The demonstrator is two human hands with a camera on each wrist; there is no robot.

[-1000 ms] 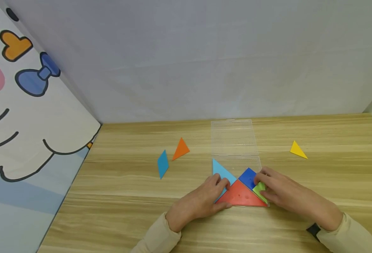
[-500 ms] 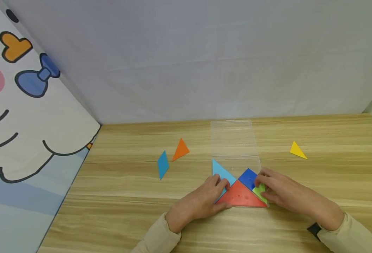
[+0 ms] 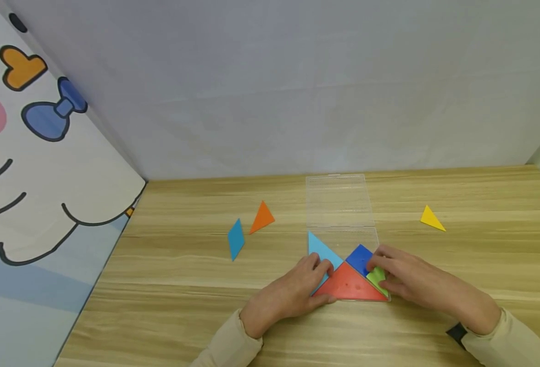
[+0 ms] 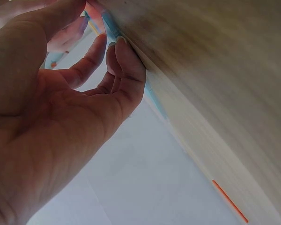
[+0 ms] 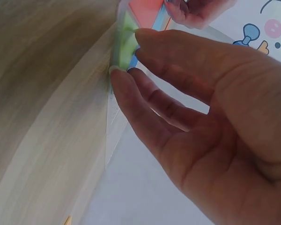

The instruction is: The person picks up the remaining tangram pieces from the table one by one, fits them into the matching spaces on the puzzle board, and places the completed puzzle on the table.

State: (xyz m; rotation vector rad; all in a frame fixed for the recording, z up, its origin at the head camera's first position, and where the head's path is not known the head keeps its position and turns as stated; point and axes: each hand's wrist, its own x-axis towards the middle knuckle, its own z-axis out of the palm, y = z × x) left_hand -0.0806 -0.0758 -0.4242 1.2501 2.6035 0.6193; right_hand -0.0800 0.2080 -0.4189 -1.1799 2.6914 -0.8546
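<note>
In the head view, the right hand [image 3: 403, 272] pinches the green triangle [image 3: 374, 278] beside the blue square [image 3: 357, 259] and the red triangle [image 3: 350, 286], seemingly for a snug fit within the clear case [image 3: 338, 201]; the left hand [image 3: 297, 285] bends its fingers over the light-blue triangle [image 3: 321, 251], probably steadying that side; the orange triangle [image 3: 262, 217], blue parallelogram [image 3: 236, 240] and yellow triangle [image 3: 432, 219] lie outside the case on the desk [image 3: 169, 285]; in the left wrist view, fingertips meet the light-blue edge, though whether they grip or merely press, I cannot tell; in the right wrist view, thumb and fingertips bracket the green triangle, likely for fine control.
</note>
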